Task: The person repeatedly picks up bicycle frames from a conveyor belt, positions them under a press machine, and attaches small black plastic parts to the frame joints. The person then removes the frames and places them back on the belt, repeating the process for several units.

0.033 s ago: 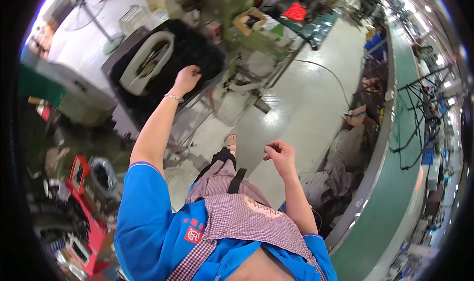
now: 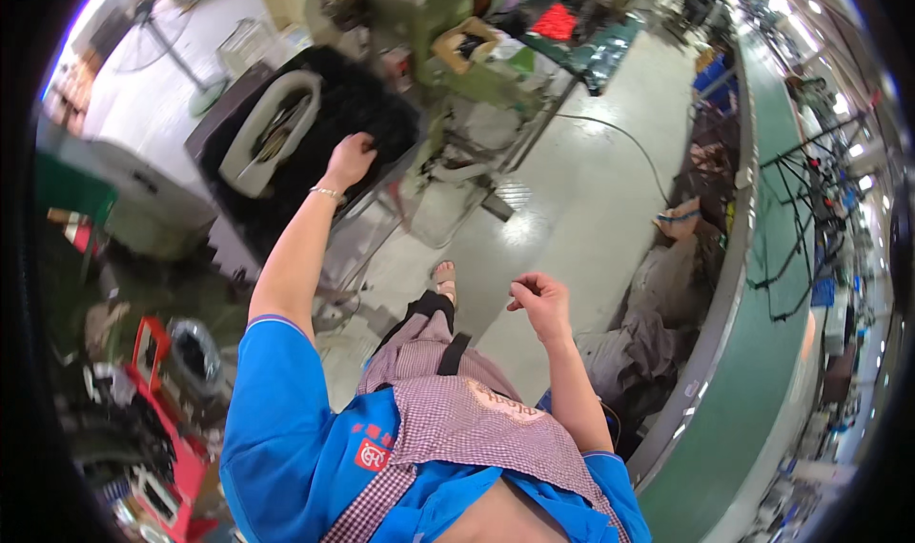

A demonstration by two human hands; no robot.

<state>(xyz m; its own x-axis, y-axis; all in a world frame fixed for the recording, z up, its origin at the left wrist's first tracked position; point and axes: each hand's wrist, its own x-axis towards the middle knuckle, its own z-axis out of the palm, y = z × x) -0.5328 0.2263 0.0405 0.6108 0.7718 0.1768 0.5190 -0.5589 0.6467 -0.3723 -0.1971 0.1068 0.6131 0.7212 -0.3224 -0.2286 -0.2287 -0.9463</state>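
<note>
My left hand [image 2: 350,160] is in front of a table, over the near right part of its dark, furry-looking cover [image 2: 329,104]. Its fingers are curled in, and no object shows in them. On the cover, beyond this hand and to its left, lies a long pale oval tray [image 2: 307,93] with slim tools or sticks inside, too small to name. My right hand [image 2: 541,305] hangs over the floor at waist height. Thumb and fingers are bent together loosely, with nothing visible between them. It touches nothing.
A green-topped conveyor or bench [image 2: 729,400] runs along the right, with grey cloth bundles [image 2: 658,295] beside it. A cable [image 2: 624,133] crosses the pale floor. Ahead stands a machine table with an open carton [image 2: 464,45]. Red shelving [image 2: 172,429] is at the lower left.
The surroundings have shifted slightly left in the view, and the table with the tray sits a little lower. My left hand is slightly further left; the right has barely moved.
</note>
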